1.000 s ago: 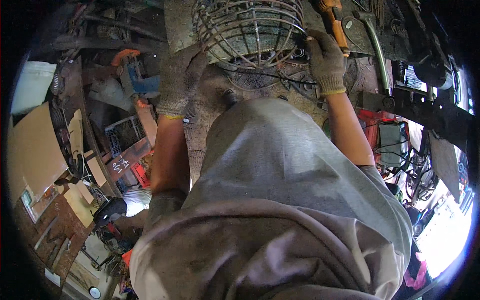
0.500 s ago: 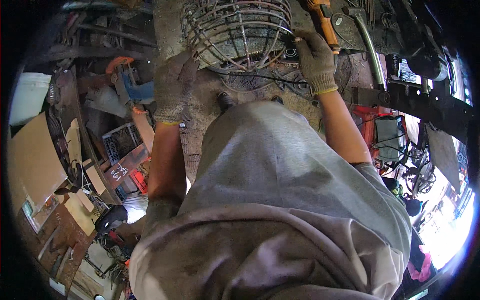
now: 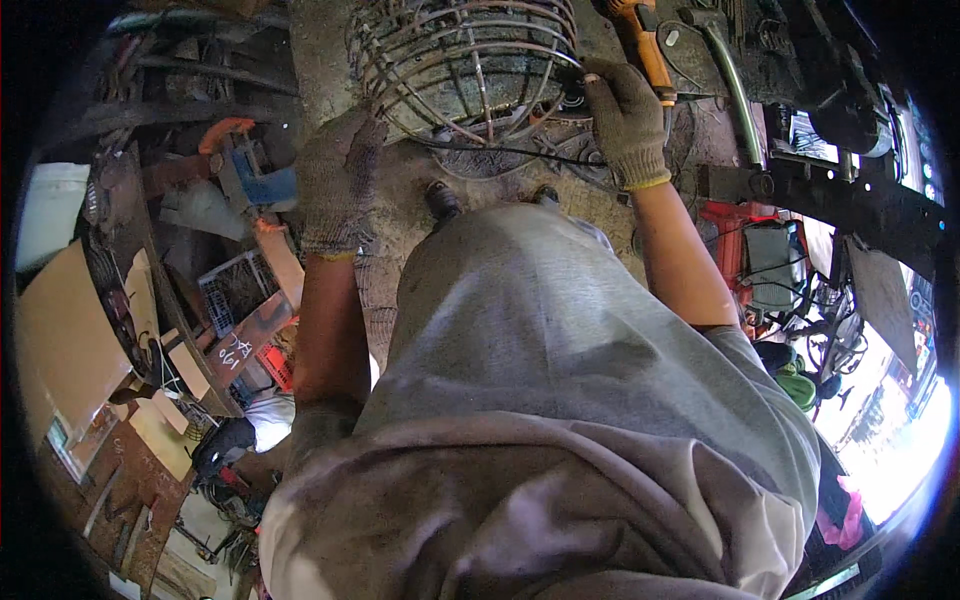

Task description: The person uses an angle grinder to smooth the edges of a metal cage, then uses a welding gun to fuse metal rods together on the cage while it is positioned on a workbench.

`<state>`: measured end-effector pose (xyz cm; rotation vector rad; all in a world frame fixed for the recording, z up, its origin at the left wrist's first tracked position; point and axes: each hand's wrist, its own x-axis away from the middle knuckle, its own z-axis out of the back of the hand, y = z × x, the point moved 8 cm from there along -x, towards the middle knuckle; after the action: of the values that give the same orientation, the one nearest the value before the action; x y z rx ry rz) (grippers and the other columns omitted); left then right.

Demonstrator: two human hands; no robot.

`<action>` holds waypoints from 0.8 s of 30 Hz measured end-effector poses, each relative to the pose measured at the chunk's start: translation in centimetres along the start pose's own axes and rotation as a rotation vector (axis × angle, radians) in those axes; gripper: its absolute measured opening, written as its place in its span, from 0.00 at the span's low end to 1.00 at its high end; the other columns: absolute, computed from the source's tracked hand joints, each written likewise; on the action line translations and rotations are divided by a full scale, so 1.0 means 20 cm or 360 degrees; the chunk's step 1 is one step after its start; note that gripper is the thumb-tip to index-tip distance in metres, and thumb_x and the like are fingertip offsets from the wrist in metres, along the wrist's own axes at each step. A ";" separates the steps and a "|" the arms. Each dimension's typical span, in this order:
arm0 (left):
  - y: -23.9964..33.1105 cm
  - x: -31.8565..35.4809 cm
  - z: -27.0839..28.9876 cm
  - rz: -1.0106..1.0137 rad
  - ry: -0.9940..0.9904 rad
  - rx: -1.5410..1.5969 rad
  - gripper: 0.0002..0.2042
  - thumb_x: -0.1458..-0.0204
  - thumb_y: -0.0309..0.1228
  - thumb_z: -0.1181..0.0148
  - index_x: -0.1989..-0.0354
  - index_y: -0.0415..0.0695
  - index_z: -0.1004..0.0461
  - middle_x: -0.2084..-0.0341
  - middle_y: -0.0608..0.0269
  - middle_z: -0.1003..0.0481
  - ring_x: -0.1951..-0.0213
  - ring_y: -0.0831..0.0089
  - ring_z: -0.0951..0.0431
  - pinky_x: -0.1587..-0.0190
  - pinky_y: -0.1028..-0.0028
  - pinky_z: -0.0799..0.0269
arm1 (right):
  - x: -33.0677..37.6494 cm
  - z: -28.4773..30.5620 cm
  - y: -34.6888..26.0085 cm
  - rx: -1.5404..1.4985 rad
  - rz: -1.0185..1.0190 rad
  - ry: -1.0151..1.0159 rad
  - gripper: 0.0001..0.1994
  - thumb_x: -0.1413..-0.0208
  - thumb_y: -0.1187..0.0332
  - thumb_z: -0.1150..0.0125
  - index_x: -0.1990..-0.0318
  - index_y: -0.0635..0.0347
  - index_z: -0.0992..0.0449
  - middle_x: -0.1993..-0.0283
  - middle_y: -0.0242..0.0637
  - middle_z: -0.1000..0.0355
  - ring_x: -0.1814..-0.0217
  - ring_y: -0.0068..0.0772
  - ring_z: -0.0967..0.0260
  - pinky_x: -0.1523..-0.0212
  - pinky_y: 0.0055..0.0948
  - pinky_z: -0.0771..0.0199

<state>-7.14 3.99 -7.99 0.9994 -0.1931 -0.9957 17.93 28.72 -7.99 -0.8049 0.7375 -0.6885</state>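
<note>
A rounded cage of bent metal rods [image 3: 478,68] sits on the work surface at the top of the view, its curved ribs facing me. My left hand [image 3: 338,180], in a dirty knitted glove, is closed at the cage's near left edge; its fingertips are partly hidden. On the opposite side, my right hand [image 3: 628,125], gloved the same way, pinches the end of a rod at the right rim between thumb and fingers. An orange power tool [image 3: 652,55] lies just beyond the right hand.
A hammer with a shiny metal handle [image 3: 735,95] lies right of the power tool. A black cable [image 3: 530,152] runs below the cage. On the left are a blue clamp-like tool [image 3: 262,182], a plastic crate [image 3: 240,290] and cardboard [image 3: 75,325]. Red equipment [image 3: 732,240] stands at right.
The cage and both hands appear slightly further left and up in the view. Both hands keep their places at the cage's sides.
</note>
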 end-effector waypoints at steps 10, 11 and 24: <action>-0.06 0.02 0.01 -0.0174 0.0116 -0.0357 0.14 0.48 0.32 0.31 0.54 0.42 0.21 0.62 0.50 0.19 0.59 0.56 0.18 0.55 0.63 0.23 | -0.01 0.01 -0.04 0.0036 0.0022 -0.0025 0.10 0.40 0.68 0.40 0.56 0.62 0.19 0.60 0.45 0.22 0.56 0.43 0.23 0.53 0.34 0.25; -0.05 0.02 0.01 -0.0184 0.0109 -0.0406 0.14 0.48 0.32 0.31 0.54 0.42 0.21 0.62 0.50 0.19 0.58 0.56 0.18 0.55 0.63 0.23 | -0.01 0.01 -0.04 0.0052 0.0039 -0.0017 0.10 0.40 0.68 0.40 0.56 0.63 0.19 0.60 0.45 0.22 0.56 0.43 0.23 0.53 0.34 0.25; 0.06 -0.02 0.01 0.0008 0.0036 -0.0547 0.12 0.44 0.31 0.37 0.52 0.42 0.21 0.61 0.49 0.19 0.57 0.55 0.19 0.53 0.62 0.25 | -0.02 0.01 -0.03 0.0005 -0.0019 -0.0028 0.09 0.41 0.69 0.40 0.56 0.62 0.19 0.61 0.44 0.21 0.57 0.42 0.23 0.54 0.35 0.25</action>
<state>-6.77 4.38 -6.86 0.6949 -0.0037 -0.9737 17.71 28.68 -7.25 -0.8123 0.7163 -0.6920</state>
